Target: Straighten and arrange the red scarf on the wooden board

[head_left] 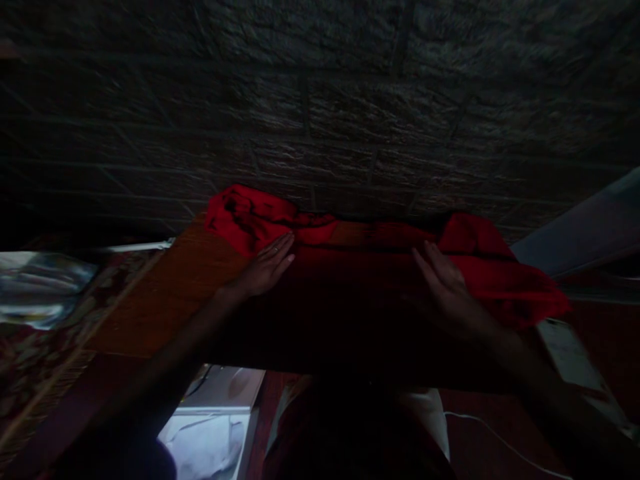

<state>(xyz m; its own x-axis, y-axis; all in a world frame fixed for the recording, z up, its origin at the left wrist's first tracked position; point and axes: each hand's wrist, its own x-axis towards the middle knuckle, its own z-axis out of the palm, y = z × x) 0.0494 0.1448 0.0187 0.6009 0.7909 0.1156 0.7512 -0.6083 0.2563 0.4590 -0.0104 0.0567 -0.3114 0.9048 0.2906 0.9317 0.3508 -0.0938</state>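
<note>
A red cloth [360,263] lies spread across a wooden table [185,287], its middle and near part lost in dark shadow. Its far left end is bunched up, and the right end is folded and wrinkled near the table's right edge. My left hand [270,265] rests at the left part of the cloth, fingers stretched out, a ring on one finger. On the right part lies my right hand [443,277], palm down with its fingers extended. Neither hand grips anything visible.
A dark block wall [340,113] rises behind the table. Below the near edge at left is a white open cabinet or drawer [243,387] with pale cloth in it. A grey post [580,223] slants at right. A white cord [480,420] runs over the floor.
</note>
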